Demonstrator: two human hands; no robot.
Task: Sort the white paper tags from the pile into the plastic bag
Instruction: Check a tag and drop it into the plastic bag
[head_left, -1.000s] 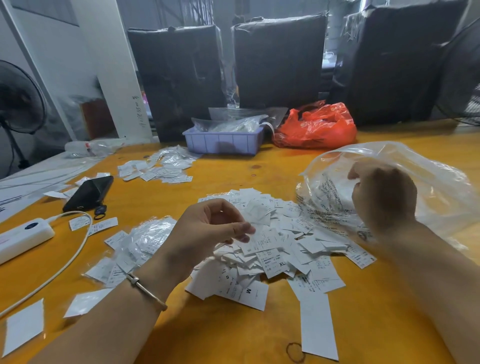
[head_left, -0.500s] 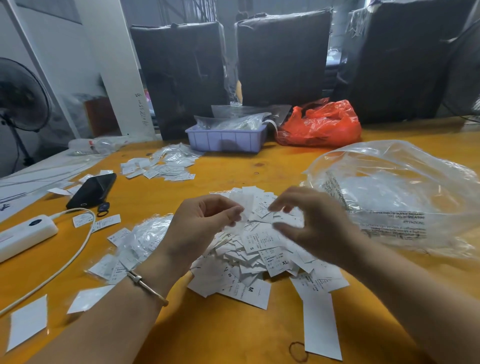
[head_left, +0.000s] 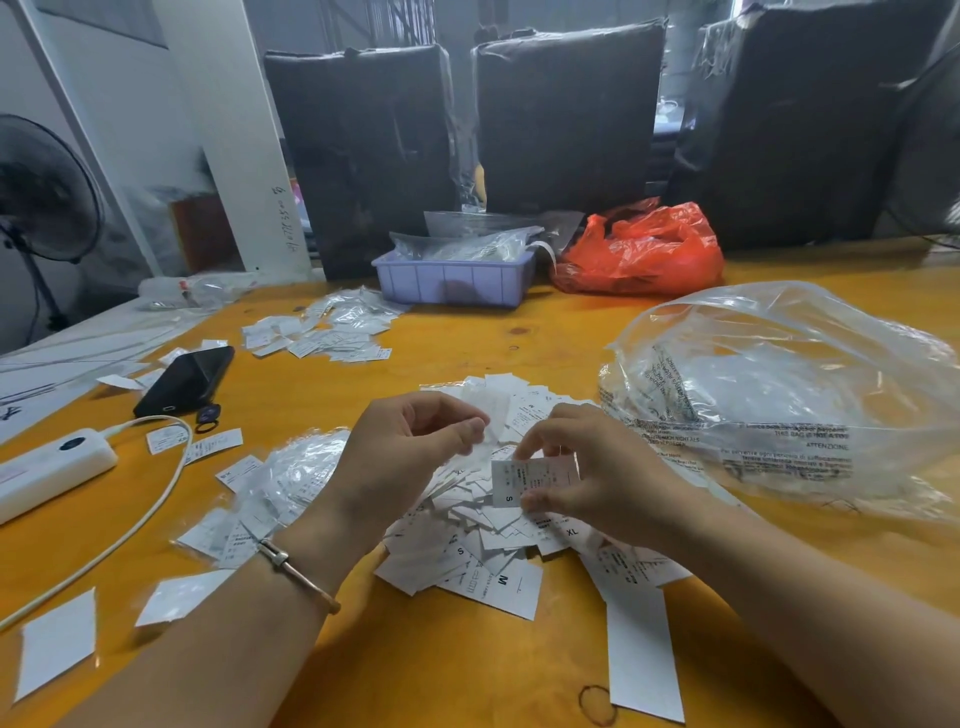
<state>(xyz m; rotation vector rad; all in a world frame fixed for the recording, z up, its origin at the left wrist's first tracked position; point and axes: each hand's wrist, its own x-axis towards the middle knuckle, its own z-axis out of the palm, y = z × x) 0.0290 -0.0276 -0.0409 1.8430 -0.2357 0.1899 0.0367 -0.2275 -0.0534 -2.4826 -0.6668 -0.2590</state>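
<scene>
A pile of white paper tags (head_left: 483, 545) lies on the orange table in front of me. My right hand (head_left: 597, 478) hovers over the pile and pinches one white tag marked S (head_left: 511, 483) between thumb and fingers. My left hand (head_left: 410, 457) is just to its left above the pile, fingers curled, thumb and forefinger close together; whether it holds a tag I cannot tell. The big clear plastic bag (head_left: 779, 400) with printed warning text lies to the right of the pile, with tags inside.
A black phone (head_left: 184, 379), a white power bank (head_left: 49, 467) with its cable and small bagged tags (head_left: 275, 488) lie at the left. Further back are another tag heap (head_left: 322, 332), a purple tray (head_left: 452, 280) and a red bag (head_left: 639, 249).
My right hand came back from the plastic bag to the pile and picked up a tag marked S. My left hand stayed above the pile.
</scene>
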